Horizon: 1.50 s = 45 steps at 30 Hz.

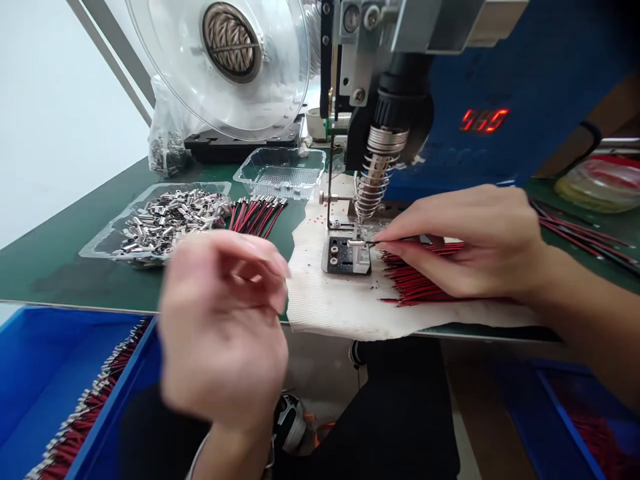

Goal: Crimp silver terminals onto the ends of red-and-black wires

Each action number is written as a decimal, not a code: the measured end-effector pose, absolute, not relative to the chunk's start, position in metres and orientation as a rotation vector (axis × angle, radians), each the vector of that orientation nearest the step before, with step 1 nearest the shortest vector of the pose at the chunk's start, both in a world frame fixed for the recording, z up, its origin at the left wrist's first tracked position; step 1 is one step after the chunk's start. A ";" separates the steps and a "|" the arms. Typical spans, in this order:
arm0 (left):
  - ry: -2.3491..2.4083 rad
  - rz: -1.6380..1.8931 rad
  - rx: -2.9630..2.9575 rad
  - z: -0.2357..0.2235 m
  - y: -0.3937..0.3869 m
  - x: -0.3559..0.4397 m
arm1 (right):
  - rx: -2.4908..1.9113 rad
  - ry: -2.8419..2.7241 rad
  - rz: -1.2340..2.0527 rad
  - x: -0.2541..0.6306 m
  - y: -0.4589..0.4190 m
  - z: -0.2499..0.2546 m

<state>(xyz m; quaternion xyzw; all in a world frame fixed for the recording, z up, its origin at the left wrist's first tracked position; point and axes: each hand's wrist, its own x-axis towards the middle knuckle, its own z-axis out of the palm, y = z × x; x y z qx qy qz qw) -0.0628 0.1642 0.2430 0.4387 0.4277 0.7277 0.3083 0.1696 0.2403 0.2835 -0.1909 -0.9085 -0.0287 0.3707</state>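
My right hand (pixel 465 243) pinches a thin dark wire (pixel 373 243) between thumb and forefinger. The wire's tip meets a small silver metal terminal (pixel 357 243) on the black fixture plate (pixel 334 261). Directly above is a soldering head's spring-wrapped tip (pixel 373 180). Beneath my right hand lies a bundle of red and black wires (pixel 417 277). My left hand (pixel 225 320) hovers off the table's front edge, blurred, its fingers loosely curled. Whether anything small is in it is hidden. Beyond it stands a clear tray of metal terminals (pixel 175 220).
Wires with terminals (pixel 257 215) lie beside a second clear tray (pixel 280 175). Behind stands a large clear reel (pixel 170 60). The blue machine (pixel 500 167) shows red digits. Below left, a blue bin (pixel 30 373) holds finished-looking wires; another blue bin (pixel 555 393) is lower right.
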 end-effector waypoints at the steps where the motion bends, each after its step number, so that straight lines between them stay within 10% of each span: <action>1: 1.131 1.888 1.182 0.242 0.163 -0.057 | -0.494 -2.293 -0.105 0.168 0.238 0.284; 9: 1.082 1.290 1.444 0.254 0.159 -0.032 | -0.571 -2.136 0.059 0.162 0.220 0.280; 45: 0.772 1.075 1.238 0.244 0.171 -0.031 | -0.452 -2.160 0.114 0.158 0.219 0.280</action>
